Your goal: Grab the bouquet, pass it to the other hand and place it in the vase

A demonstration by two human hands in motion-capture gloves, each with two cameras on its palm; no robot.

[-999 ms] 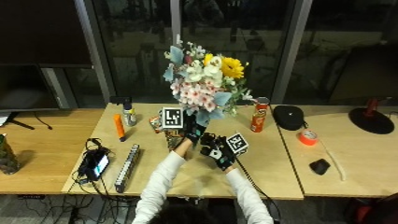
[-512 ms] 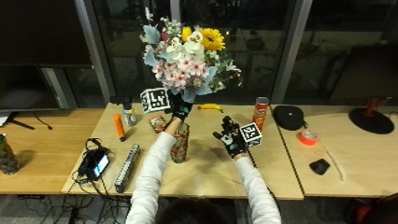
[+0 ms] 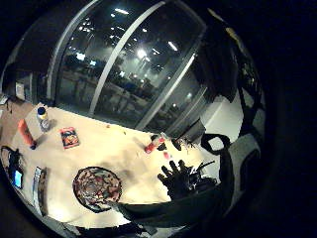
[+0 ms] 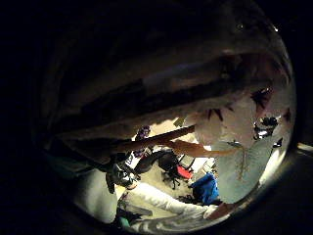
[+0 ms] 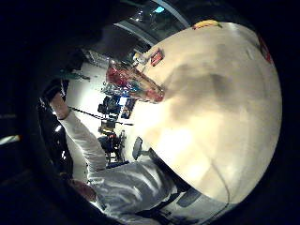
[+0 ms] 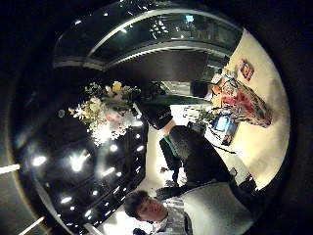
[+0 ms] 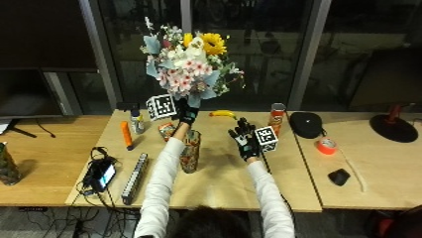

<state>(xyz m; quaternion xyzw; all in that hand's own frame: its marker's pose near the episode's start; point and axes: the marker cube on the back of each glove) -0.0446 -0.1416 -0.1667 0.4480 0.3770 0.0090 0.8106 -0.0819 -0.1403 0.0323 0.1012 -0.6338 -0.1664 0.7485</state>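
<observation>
Above the middle of the pale wooden table [image 7: 217, 183], the left hand [image 7: 187, 113] is raised high with its fingers curled round the stems of a full bouquet of pink, white and yellow flowers with soft grey-green leaves [image 7: 189, 64], so that the rounded head of blossoms stands upright well over the tabletop, against the dark window. Directly below that forearm stands the tall, narrow vase with a mottled red-brown patterned surface [image 7: 190, 151], upright and roughly midway between the table's far and near edges; the left little finger side palm view looks down into its round mouth [image 3: 97, 186]. The bouquet is wholly clear of the vase. The right hand [image 7: 245, 140] hovers over the table to the right of the vase, its fingers straight and spread, holding nothing. Toward the far edge lie a curved yellow banana [image 7: 223, 114] and a red cylindrical can [image 7: 277, 118], while an orange marker-like tube [image 7: 125, 134] and a small clear bottle [image 7: 136, 122] sit near the far left corner. Along the left edge rest a long dark bar, perhaps a power strip, though it is hard to make out [image 7: 134, 171], and a small black device with a lit screen [image 7: 102, 173]. On the adjoining table to the right lies a roll of orange tape [image 7: 326, 146].
</observation>
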